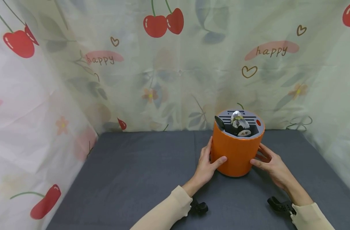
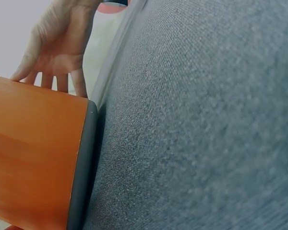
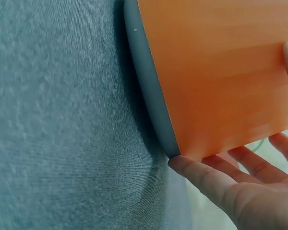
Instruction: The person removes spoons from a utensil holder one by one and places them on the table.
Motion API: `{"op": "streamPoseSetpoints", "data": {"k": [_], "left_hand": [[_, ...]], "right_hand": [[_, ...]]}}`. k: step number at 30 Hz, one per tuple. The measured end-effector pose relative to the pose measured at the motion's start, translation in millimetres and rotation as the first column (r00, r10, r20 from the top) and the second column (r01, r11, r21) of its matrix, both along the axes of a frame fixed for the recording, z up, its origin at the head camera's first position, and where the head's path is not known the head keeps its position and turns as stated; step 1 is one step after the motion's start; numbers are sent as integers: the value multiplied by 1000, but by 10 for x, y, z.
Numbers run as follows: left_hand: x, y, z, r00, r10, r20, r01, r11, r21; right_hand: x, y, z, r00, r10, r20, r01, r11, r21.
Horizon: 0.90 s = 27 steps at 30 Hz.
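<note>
— Cherry-printed cloth (image 1: 169, 64) hangs behind and to both sides, and a dark grey mat (image 1: 140, 179) covers the surface. What stands on it?

— An orange holder (image 1: 235, 153), a round tub standing upright toward the far right of the mat, near its back edge. Its grey slotted top (image 1: 251, 119) has some utensils (image 1: 239, 123) poking out; one looks like a shiny metal piece, the rest I can't tell.

— And the hands?

— The left hand (image 1: 208, 164) lies against the tub's left side, thumb stretched across the front and fingers flat along the wall. The right hand (image 1: 271, 164) mirrors it on the right side, fingers straight and spread, tips against the orange wall. Neither hand curls around anything; both are laid open on the tub.

— Why hold it that way?

— I'd judge the tub is too wide for one hand, so two flat palms pressing from opposite sides steady it and keep it from tipping.

— So where is the tub relative to the hands?

— Squarely between them, base resting on the mat; the right wrist view shows its grey bottom rim (image 3: 149, 91) touching the mat.
</note>
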State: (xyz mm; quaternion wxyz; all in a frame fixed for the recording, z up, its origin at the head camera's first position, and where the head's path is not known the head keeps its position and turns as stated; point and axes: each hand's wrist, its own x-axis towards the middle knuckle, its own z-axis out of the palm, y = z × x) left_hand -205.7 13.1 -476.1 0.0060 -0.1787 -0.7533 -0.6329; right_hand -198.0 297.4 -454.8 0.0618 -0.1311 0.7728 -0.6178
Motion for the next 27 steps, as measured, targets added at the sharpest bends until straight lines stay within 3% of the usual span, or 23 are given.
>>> {"op": "streamPoseSetpoints", "data": {"k": [19, 27], "left_hand": [[-33, 5, -15, 1000, -7, 15, 7, 999, -40], [-53, -16, -14, 1000, -13, 5, 13, 997, -77]], "right_hand": [[-9, 18, -81, 999, 25, -22, -28, 993, -112], [-28, 19, -68, 999, 26, -36, -29, 995, -92]]}}
